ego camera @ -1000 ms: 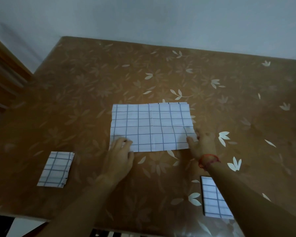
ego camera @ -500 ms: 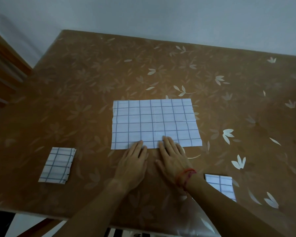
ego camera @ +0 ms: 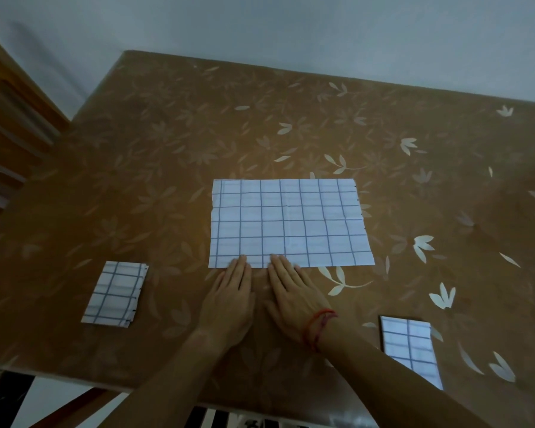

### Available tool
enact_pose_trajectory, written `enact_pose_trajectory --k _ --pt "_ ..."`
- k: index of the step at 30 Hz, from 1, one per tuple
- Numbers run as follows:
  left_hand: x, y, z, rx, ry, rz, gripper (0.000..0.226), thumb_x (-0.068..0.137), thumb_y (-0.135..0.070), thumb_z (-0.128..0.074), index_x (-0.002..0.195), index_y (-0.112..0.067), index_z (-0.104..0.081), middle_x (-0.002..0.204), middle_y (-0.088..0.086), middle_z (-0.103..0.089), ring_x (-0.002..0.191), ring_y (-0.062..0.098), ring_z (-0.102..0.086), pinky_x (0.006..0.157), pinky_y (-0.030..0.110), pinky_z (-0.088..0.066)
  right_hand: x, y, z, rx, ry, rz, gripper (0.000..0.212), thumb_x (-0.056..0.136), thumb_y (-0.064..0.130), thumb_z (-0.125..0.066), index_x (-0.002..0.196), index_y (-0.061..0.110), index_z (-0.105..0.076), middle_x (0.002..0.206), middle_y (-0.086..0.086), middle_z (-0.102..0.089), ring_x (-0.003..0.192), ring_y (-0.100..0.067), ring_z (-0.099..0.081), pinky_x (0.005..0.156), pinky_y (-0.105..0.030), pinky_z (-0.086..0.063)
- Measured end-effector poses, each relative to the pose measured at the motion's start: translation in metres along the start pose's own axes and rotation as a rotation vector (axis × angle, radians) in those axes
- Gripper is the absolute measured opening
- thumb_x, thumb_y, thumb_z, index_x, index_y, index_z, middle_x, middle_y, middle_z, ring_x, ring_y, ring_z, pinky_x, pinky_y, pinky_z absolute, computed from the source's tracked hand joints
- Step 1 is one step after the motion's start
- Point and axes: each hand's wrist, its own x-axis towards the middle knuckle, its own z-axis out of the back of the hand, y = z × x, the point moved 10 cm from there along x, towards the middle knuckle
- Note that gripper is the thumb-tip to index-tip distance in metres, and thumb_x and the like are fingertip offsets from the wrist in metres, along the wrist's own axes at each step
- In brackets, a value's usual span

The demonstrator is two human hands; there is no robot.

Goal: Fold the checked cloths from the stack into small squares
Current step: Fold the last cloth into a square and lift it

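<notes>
A white cloth with blue checks point(ego camera: 289, 223) lies flat as a wide rectangle in the middle of the table. My left hand point(ego camera: 229, 299) and my right hand point(ego camera: 294, 296) rest flat side by side at its near edge, fingertips on the cloth, fingers together, holding nothing. A red string circles my right wrist. A small folded checked cloth point(ego camera: 113, 294) lies to the left near the front edge. Another checked cloth stack point(ego camera: 410, 344) sits at the right, partly behind my right forearm.
The table point(ego camera: 173, 125) wears a brown cloth with a pale leaf print. A pale wall runs behind it, and wooden furniture point(ego camera: 10, 125) stands at the left. The table's front edge is just under my forearms.
My hands slid from the cloth's two near corners to the middle of its near edge. In the last half second they shifted a little to the left along that edge.
</notes>
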Motion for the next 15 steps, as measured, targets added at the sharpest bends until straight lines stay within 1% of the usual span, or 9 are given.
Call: enact_pose_trajectory --k 1,3,4,5,7,9,11,13,15 --pt "-0.002 0.005 0.001 -0.001 -0.011 0.027 0.062 0.095 -0.033 -0.02 0.139 0.004 -0.042 0.146 0.02 -0.04 0.136 0.03 -0.039 0.11 0.042 -0.031 -0.003 -0.004 0.001 0.006 0.014 -0.011 0.064 0.095 0.044 -0.033 0.143 0.003 -0.037 0.153 -0.014 -0.031 0.142 -0.025 -0.028 0.113 -0.045 -0.03" --pt "-0.005 0.014 0.001 -0.013 -0.021 0.08 0.074 0.09 -0.04 -0.001 0.148 0.001 -0.022 0.157 0.016 -0.018 0.146 0.025 -0.017 0.116 0.035 -0.01 -0.009 -0.012 0.004 0.02 0.022 -0.017 0.068 0.097 0.046 -0.027 0.15 0.004 -0.019 0.159 -0.011 -0.011 0.147 -0.024 -0.009 0.119 -0.042 -0.013" --pt "-0.007 0.02 0.0 -0.037 -0.009 0.114 0.079 0.086 -0.043 0.008 0.15 -0.002 -0.012 0.159 0.012 -0.007 0.147 0.023 -0.006 0.116 0.032 -0.003 -0.013 -0.018 0.005 0.033 0.029 -0.027 0.069 0.098 0.048 -0.023 0.151 0.006 -0.01 0.16 -0.009 -0.001 0.148 -0.023 0.001 0.12 -0.039 -0.003" --pt "-0.008 0.025 -0.001 -0.057 -0.002 0.148 0.08 0.084 -0.044 0.011 0.151 -0.004 -0.007 0.16 0.01 -0.001 0.148 0.021 0.0 0.116 0.031 0.001 -0.017 -0.025 0.006 0.04 0.04 -0.042 0.071 0.097 0.05 -0.019 0.152 0.007 -0.005 0.16 -0.008 0.005 0.147 -0.022 0.007 0.119 -0.037 0.003" --pt "-0.011 0.032 0.002 -0.051 -0.004 0.189 0.074 0.088 -0.042 0.005 0.152 -0.005 -0.005 0.16 0.01 0.001 0.148 0.021 0.002 0.116 0.031 0.001 -0.025 -0.041 0.007 0.038 0.046 -0.084 0.072 0.094 0.052 -0.014 0.152 0.011 -0.002 0.16 -0.007 0.008 0.147 -0.021 0.011 0.117 -0.036 0.008" --pt "-0.013 0.033 0.002 -0.027 0.007 0.202 0.071 0.09 -0.04 -0.002 0.152 -0.005 -0.006 0.16 0.012 0.001 0.148 0.022 0.002 0.116 0.031 0.001 -0.033 -0.06 0.005 0.035 0.057 -0.131 0.072 0.092 0.054 -0.01 0.153 0.015 -0.002 0.16 -0.007 0.008 0.147 -0.021 0.012 0.117 -0.038 0.007" --pt "-0.014 0.033 0.002 -0.015 0.003 0.203 0.072 0.09 -0.04 0.0 0.151 -0.005 -0.008 0.16 0.012 -0.001 0.148 0.023 0.0 0.117 0.033 -0.002 -0.04 -0.078 0.003 0.038 0.079 -0.18 0.075 0.089 0.057 -0.005 0.153 0.017 0.001 0.16 -0.007 0.01 0.147 -0.02 0.013 0.118 -0.038 0.006" --pt "-0.013 0.034 0.002 -0.02 -0.018 0.202 0.077 0.088 -0.043 0.005 0.151 -0.003 -0.014 0.16 0.013 -0.006 0.148 0.024 -0.004 0.118 0.035 -0.006 -0.047 -0.099 0.002 0.055 0.099 -0.244 0.084 0.084 0.062 0.001 0.153 0.014 0.001 0.16 -0.007 0.011 0.147 -0.02 0.013 0.118 -0.037 0.007" --pt "-0.013 0.034 0.0 -0.039 -0.026 0.198 0.081 0.085 -0.045 0.005 0.15 -0.002 -0.018 0.159 0.014 -0.01 0.147 0.025 -0.008 0.118 0.036 -0.011 -0.057 -0.121 0.001 0.078 0.099 -0.322 0.084 0.088 0.064 -0.003 0.152 0.01 -0.001 0.16 -0.008 0.009 0.147 -0.019 0.011 0.118 -0.037 0.006"
